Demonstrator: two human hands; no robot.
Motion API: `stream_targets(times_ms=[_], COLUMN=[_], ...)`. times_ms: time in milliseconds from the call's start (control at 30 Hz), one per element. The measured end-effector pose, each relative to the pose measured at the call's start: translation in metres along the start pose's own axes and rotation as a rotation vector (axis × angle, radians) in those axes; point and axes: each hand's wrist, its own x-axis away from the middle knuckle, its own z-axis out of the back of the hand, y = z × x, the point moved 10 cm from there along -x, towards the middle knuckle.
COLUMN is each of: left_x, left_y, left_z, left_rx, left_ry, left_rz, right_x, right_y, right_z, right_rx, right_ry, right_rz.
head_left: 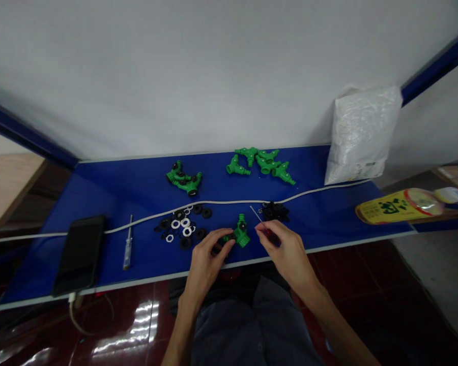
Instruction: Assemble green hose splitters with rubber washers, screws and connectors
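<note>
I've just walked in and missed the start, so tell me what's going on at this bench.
A person's left hand holds a green fitting at the worktop's near edge. The right hand grips a screwdriver, its tip apart from the fitting. Black and white rings and small black parts lie nearby; other green fittings lie farther back.

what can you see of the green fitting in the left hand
The green fitting looks like moulded plastic and is branched, with a narrow neck pointing away from the person and a wider end toward the near table edge. A dark round part sits on its upper side. The left hand holds its left branch, partly hiding it. Whether it touches the blue tabletop is unclear.
</note>
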Motion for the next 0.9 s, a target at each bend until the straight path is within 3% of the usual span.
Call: stream_targets(times_ms=[167, 433, 900], left_x=[0.0, 0.001, 0.001], left_y=[0.007, 0.007, 0.006], left_z=[0.001, 0.001, -0.001], left_rx=[-0.002, 0.025, 0.039], left_ry=[0.009, 0.021, 0.002], left_rz=[-0.061, -0.092, -0.108], right_x=[-0.004, -0.007, -0.009], right_y=[-0.039, -0.039, -0.045], right_z=[-0.032, -0.05, -0.053], right_rx=[-0.103, -0.073, -0.03], right_ry=[-0.13, -0.164, -0.248], right_rz=[0.126, 0.187, 0.229])
